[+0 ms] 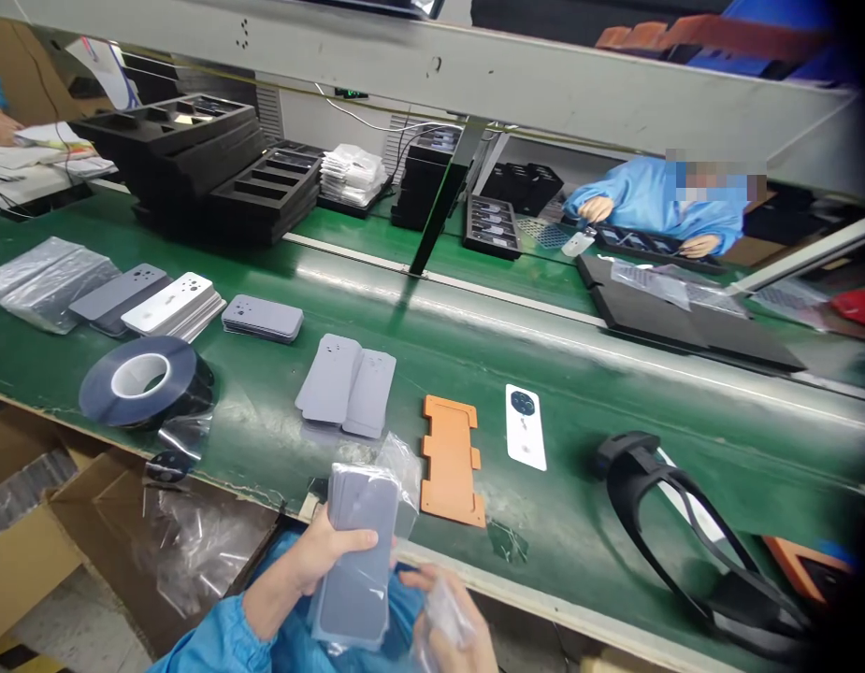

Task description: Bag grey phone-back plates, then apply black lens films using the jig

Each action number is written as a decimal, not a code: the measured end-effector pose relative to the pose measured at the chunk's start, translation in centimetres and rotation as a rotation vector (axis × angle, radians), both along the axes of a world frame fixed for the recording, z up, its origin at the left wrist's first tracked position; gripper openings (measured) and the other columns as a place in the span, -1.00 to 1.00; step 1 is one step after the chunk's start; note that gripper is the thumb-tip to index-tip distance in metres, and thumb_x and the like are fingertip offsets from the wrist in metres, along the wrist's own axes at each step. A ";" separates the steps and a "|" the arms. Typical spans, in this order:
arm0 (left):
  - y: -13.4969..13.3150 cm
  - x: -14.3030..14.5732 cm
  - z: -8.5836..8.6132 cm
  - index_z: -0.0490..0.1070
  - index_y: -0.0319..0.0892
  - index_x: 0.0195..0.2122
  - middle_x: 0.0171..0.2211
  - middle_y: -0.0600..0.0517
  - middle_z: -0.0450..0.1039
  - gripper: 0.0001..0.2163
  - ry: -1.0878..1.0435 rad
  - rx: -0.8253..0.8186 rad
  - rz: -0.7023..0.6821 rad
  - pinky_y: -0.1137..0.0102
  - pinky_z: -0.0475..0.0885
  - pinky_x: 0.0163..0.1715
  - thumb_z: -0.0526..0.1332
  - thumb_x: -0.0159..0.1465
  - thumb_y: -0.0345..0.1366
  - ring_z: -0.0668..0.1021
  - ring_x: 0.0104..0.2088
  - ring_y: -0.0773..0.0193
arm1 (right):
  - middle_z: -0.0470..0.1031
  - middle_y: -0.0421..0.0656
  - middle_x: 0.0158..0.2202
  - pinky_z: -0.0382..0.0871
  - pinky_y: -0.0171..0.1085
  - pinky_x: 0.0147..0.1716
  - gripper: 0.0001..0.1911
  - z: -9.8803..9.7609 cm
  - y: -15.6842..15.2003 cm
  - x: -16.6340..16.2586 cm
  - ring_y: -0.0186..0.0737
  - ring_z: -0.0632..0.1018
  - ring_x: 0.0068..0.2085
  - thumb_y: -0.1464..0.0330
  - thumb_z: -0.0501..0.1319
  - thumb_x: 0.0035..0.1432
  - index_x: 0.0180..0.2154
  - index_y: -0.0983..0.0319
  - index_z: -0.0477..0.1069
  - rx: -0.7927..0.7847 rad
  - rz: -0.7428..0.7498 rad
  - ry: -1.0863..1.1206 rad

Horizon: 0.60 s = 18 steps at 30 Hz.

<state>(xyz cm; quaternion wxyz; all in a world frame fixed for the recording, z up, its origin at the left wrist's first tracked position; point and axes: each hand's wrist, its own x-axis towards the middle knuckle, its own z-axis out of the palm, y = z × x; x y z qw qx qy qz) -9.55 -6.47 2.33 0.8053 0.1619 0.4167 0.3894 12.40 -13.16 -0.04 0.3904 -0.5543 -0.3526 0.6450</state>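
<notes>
My left hand [320, 556] is closed round a stack of grey phone back covers [358, 551], held upright at the near edge of the green belt [600, 393]. A clear plastic bag [404, 467] hangs loose behind the stack. My right hand [450, 622] pinches a crumpled piece of clear plastic film just right of the stack's lower end. On the belt ahead lie an orange jig plate [451, 458] and a white back cover [526, 426] with a dark camera ring.
Loose grey covers [348, 385] lie left of the jig, with more stacks [262, 317] and a white stack [169, 304] further left. A blue tape roll [141, 379] stands near the front edge. Black trays [214, 168] are piled behind. Another person in blue [649, 201] works opposite.
</notes>
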 end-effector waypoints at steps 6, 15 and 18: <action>-0.7 0.7 -0.1 0.42 -0.26 -0.07 -0.32 -0.14 0.65 -0.41 -0.015 -0.006 -0.057 0.23 0.59 -0.35 0.59 -0.10 -0.22 0.69 -0.38 0.04 | 0.26 -0.30 -0.66 0.16 -0.36 -0.64 -0.50 0.6 6.1 -1.3 -0.34 0.25 -0.63 -0.06 0.26 0.13 -0.19 0.25 0.54 0.083 -0.117 0.132; -0.9 0.3 -0.2 0.42 -0.26 -0.02 -0.34 -0.14 0.65 -0.39 0.006 -0.026 -0.039 0.24 0.57 -0.33 0.56 -0.04 -0.14 0.69 -0.38 0.04 | 0.64 0.03 -0.11 0.53 -0.12 -0.14 -0.57 2.2 9.2 -1.8 0.06 0.63 -0.11 0.18 0.40 0.06 -0.07 0.25 0.55 0.179 -0.232 -0.195; -0.6 0.2 0.1 0.43 -0.29 -0.10 -0.35 -0.19 0.64 -0.44 -0.029 -0.090 -0.023 0.26 0.56 -0.40 0.50 0.03 -0.01 0.69 -0.39 0.02 | 0.62 0.06 -0.01 0.51 -0.03 -0.04 -0.44 2.4 9.5 0.4 0.10 0.63 -0.05 0.28 0.37 0.04 0.11 0.22 0.46 0.252 -0.233 -0.125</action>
